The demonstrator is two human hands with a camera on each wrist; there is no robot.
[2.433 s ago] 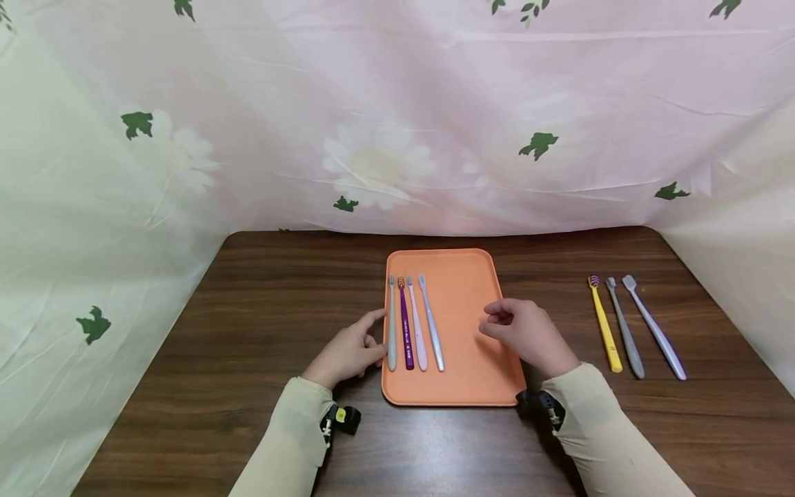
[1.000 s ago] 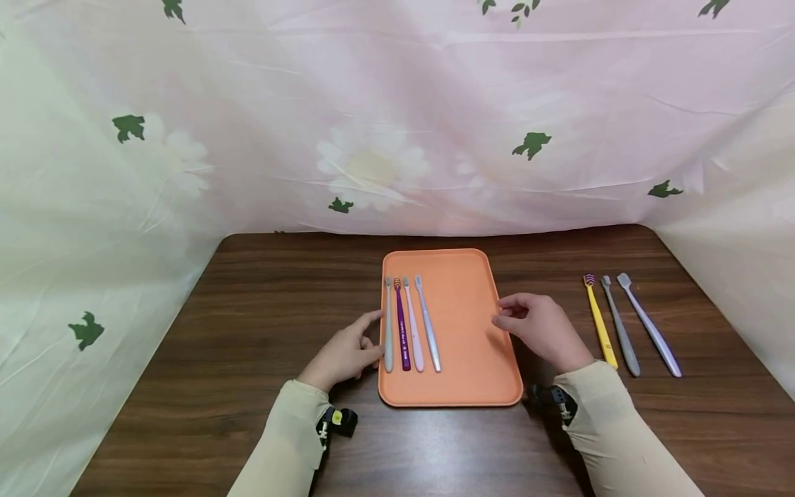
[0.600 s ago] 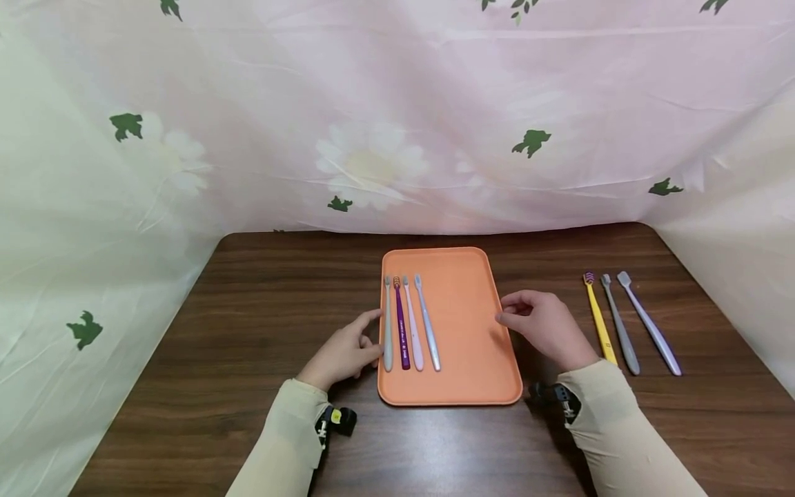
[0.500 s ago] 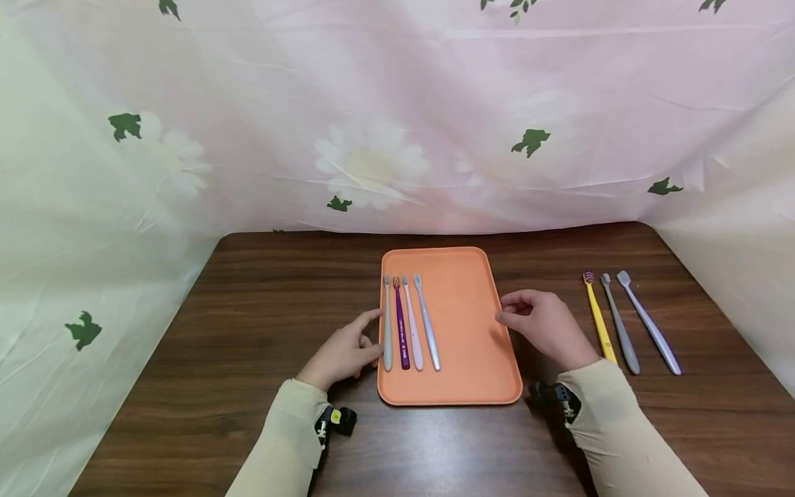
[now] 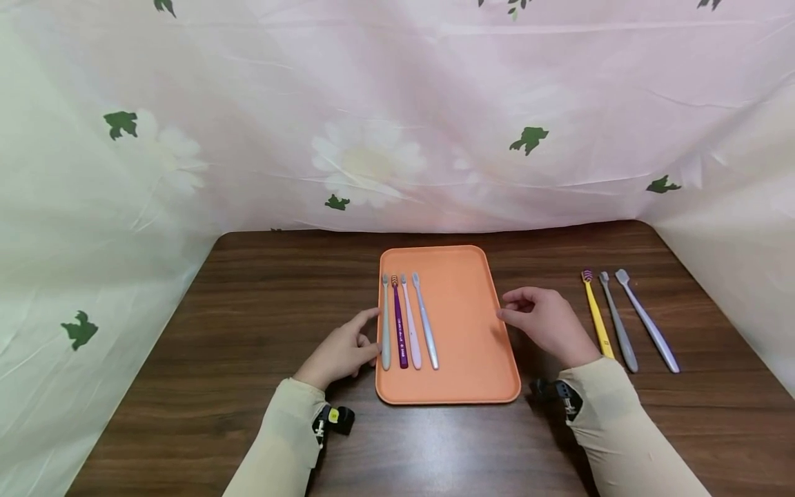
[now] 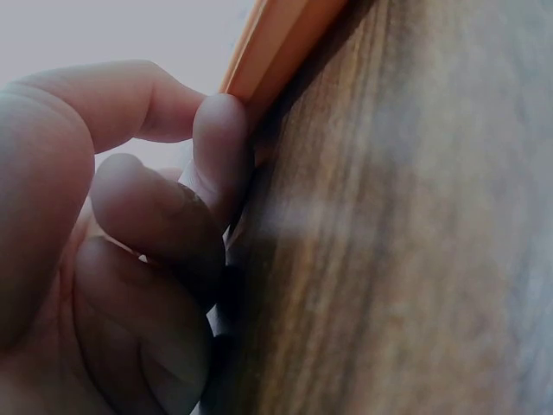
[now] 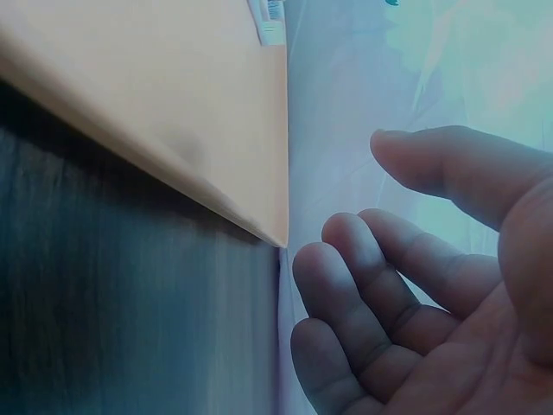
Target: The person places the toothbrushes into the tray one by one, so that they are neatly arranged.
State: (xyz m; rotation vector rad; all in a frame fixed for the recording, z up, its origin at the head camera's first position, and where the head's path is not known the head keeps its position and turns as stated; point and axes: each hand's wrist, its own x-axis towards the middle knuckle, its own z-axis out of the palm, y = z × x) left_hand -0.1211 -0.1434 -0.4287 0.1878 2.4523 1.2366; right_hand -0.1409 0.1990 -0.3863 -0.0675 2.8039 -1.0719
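An orange tray (image 5: 462, 276) lies in the middle of the table. Along its left side rest a pale green toothbrush (image 5: 386, 331), a purple toothbrush (image 5: 399, 328), a pale pink toothbrush (image 5: 411, 328) and a light blue toothbrush (image 5: 426, 324), heads to the far end. My left hand (image 5: 338, 355) touches the tray's left rim with index finger and thumb, spread apart along it; its other fingers curl under, holding nothing. Beside the right rim hovers my right hand (image 5: 549, 324), thumb and fingers apart with nothing between them in the right wrist view.
To the right on the wooden table (image 5: 273, 297) lie a yellow toothbrush (image 5: 596, 314), a grey toothbrush (image 5: 619, 324) and a lavender toothbrush (image 5: 648, 321). The right forearm is close to the yellow one's handle. A floral cloth (image 5: 435, 103) hangs behind the table.
My right hand has moved right, from over the tray to beside its right rim. The left hand stays at the left rim. The toothbrushes lie as before; the head view has shifted slightly.
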